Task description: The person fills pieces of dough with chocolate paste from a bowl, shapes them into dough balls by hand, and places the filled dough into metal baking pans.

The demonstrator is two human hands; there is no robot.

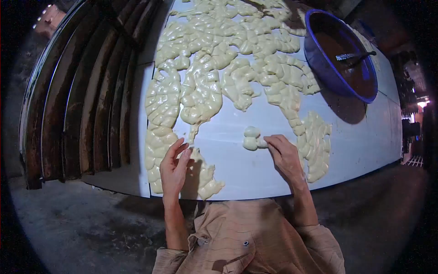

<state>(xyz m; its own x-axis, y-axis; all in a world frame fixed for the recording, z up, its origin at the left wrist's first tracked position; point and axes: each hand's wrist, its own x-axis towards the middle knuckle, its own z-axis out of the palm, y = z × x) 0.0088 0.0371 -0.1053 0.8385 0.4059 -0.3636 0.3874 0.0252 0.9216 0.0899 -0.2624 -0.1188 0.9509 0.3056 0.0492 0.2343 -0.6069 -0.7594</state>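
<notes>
Pale, glossy pieces of dough (pixel 200 86) lie pressed side by side over much of the white table. My right hand (pixel 286 157) pinches the right end of a small lump of dough (pixel 251 138) on the bare middle of the table. My left hand (pixel 174 169) is raised, its fingers curved and apart, with nothing visible in them. Just beyond its fingertips a thin strip of dough (pixel 193 133) hangs down from a larger patch. Under and beside the left hand is another dough patch (pixel 207 182), partly hidden by it.
A blue basin (pixel 315 59) with brown contents stands on the table at the right. A metal-bladed utensil (pixel 351 56) with a dark handle rests in it. Long dark metal troughs (pixel 86 100) line the left side. The white table's (pixel 365 146) front edge is close to my body.
</notes>
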